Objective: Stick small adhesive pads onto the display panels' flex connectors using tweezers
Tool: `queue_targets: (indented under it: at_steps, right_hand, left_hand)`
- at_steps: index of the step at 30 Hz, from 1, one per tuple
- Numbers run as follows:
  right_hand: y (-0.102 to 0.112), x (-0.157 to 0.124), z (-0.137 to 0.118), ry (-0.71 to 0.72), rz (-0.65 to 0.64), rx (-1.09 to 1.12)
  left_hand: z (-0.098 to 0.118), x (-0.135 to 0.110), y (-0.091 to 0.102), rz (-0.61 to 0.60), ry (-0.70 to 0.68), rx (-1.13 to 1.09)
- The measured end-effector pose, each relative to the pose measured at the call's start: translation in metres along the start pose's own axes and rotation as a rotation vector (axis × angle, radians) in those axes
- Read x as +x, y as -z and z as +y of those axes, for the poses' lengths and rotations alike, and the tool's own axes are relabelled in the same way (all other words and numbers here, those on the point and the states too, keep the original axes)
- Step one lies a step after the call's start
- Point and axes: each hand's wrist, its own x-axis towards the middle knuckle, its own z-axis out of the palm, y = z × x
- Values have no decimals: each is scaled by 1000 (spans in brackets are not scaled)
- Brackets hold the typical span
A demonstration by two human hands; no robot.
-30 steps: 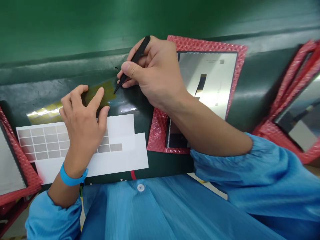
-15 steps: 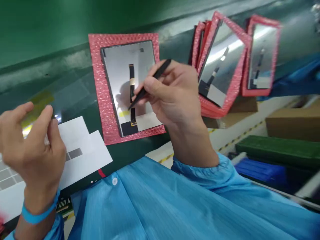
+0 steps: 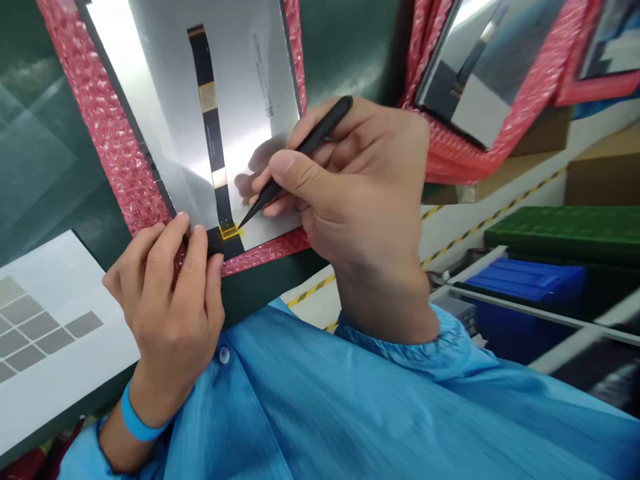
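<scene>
My right hand (image 3: 357,180) holds black pointed tweezers (image 3: 307,150) between thumb and fingers. Their tip is right by the gold-edged lower end of a dark flex cable (image 3: 216,140), which runs down the silvery back of a display panel (image 3: 165,100). At the panel's lower left corner lies my left hand (image 3: 170,287), fingers spread and bent, fingertips at the edge; whether anything small is under them is hidden. Pink bubble wrap (image 3: 95,127) lies beneath the panel.
A white sheet with grey squares (image 3: 105,283) lies on the green table at the left. More panels (image 3: 493,73) on pink bubble wrap (image 3: 455,167) are stacked at the upper right. Beyond the table are cardboard boxes (image 3: 605,170) and a blue bin (image 3: 530,277).
My left hand has moved right from over the white sheet to the panel's corner. The tweezers' tip has come down to the cable's lower end. The view is closer to the panel.
</scene>
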Motion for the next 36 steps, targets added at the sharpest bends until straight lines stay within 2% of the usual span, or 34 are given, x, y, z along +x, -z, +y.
queue_targets:
  at_steps: [5,14,24,28,30,36]
  right_hand:
    - [-2,1,-1,4,64,-7]
    - [-4,3,-3,57,66,-11]
    - [-5,2,-3,78,65,-147]
    - [-5,-2,-9,76,60,-186]
    - [-5,-5,-9,122,90,-178]
    - [-7,-7,8,237,287,-50]
  left_hand:
    - [0,0,2,-12,-12,-1]
    - [-2,3,-1,52,-76,-28]
    - [5,4,2,11,-90,38]
    - [12,3,5,-80,-72,126]
    - [13,2,6,-115,-71,154]
    - [13,-1,1,-108,-45,159]
